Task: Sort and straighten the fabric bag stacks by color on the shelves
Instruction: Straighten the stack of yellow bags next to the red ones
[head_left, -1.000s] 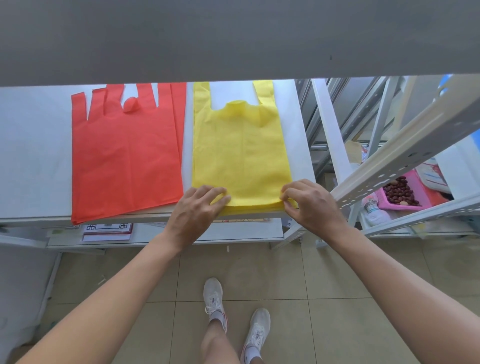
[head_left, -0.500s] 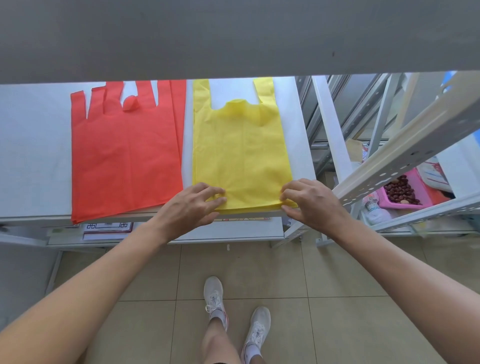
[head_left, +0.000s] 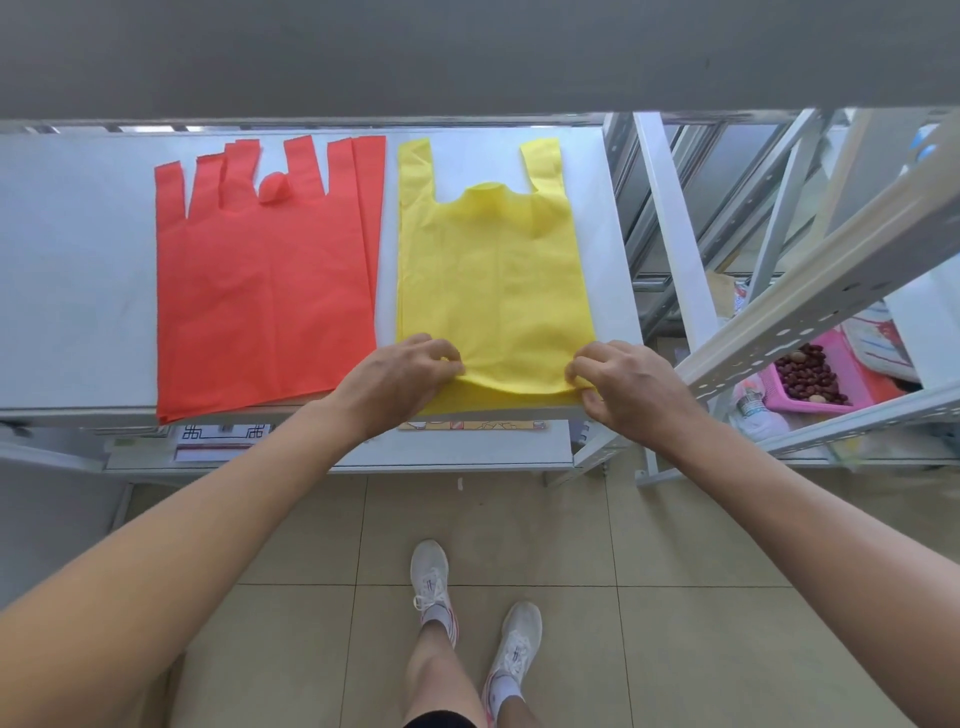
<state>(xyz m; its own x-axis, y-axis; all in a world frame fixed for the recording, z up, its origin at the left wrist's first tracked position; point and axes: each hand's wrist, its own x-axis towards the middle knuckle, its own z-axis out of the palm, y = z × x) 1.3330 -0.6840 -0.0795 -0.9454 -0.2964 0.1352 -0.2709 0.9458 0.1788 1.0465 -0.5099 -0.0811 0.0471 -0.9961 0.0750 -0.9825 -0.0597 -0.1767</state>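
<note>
The left hand (head_left: 400, 379) and right hand (head_left: 628, 384) each pinched a near corner of the yellow bag stack (head_left: 493, 280), lying right of the red stack (head_left: 265, 291) on the shelf (head_left: 78, 260); an even pull on both corners should square its edge.

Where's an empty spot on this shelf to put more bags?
The big bare shelf patch left of the red stack. Only thin strips border the yellow stack. Its front edge is crowded: left hand and right hand pinch it.
</note>
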